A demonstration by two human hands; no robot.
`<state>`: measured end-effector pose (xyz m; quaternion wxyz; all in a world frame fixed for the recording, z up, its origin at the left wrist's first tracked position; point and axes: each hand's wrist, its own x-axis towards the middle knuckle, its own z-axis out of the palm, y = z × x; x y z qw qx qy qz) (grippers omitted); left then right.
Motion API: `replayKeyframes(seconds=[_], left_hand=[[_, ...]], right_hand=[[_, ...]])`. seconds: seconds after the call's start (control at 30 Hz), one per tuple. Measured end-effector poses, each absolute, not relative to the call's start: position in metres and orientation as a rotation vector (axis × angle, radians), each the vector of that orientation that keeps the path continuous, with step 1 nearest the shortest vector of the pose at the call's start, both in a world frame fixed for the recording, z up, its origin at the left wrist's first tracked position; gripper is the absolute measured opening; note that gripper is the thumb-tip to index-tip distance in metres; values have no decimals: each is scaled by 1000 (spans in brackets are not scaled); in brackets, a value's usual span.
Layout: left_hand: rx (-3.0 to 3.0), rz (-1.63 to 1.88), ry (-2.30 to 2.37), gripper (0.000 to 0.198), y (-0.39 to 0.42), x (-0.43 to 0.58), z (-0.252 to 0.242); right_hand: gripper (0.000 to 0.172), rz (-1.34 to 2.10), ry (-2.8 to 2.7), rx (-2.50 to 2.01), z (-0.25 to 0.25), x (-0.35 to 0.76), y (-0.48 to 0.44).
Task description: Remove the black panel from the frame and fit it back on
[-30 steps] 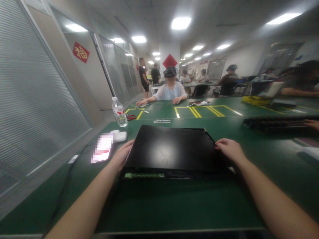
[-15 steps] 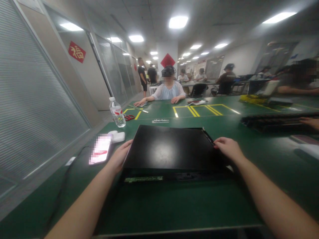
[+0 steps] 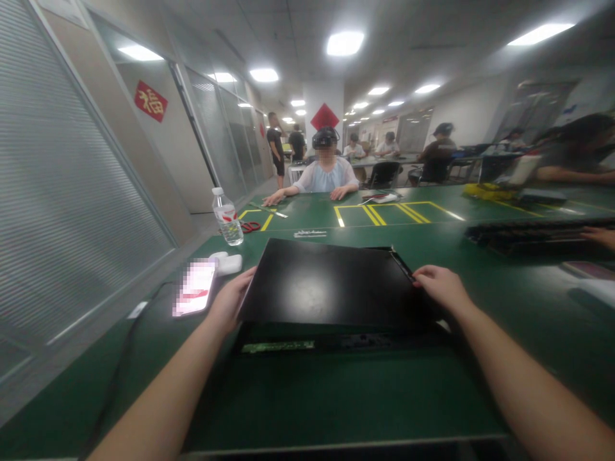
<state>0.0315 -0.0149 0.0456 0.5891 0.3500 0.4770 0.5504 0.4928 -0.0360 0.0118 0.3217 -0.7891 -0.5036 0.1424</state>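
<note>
A flat black metal cover (image 3: pixel 327 285) lies over a black chassis (image 3: pixel 336 342) on the green table (image 3: pixel 336 397) in front of me. My left hand (image 3: pixel 230 298) grips the cover's left edge, fingers curled around it. My right hand (image 3: pixel 439 288) holds the cover's right edge, fingers closed on it. The cover's near edge sits raised above the chassis, and a green circuit board strip (image 3: pixel 277 346) shows in the gap under it.
A phone (image 3: pixel 195 296) and a white case (image 3: pixel 228 263) lie left of the cover, with a water bottle (image 3: pixel 227 218) and red scissors (image 3: pixel 250 226) behind. A person sits across the table (image 3: pixel 327 173). Another person's hand (image 3: pixel 600 235) rests by a black unit (image 3: pixel 528 234) at right.
The near edge of the cover has lifted slightly, widening the gap above the chassis. Both hands stay on its side edges.
</note>
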Motion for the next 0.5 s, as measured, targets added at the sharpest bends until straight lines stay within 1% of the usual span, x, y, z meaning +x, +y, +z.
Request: replayKeyframes(seconds=[0.07, 0.13, 0.3, 0.5], left_hand=[[778, 1294, 1048, 40, -14, 32, 45], [800, 1294, 1030, 43, -14, 31, 42], [987, 1260, 1055, 66, -18, 26, 37], [1034, 1311, 1040, 70, -25, 31, 40]], right_hand=[[19, 364, -1331, -2063, 11, 493, -36], [18, 359, -1342, -2061, 12, 493, -36], [19, 357, -1340, -2083, 14, 490, -36], [21, 376, -1306, -2065, 14, 491, -36]])
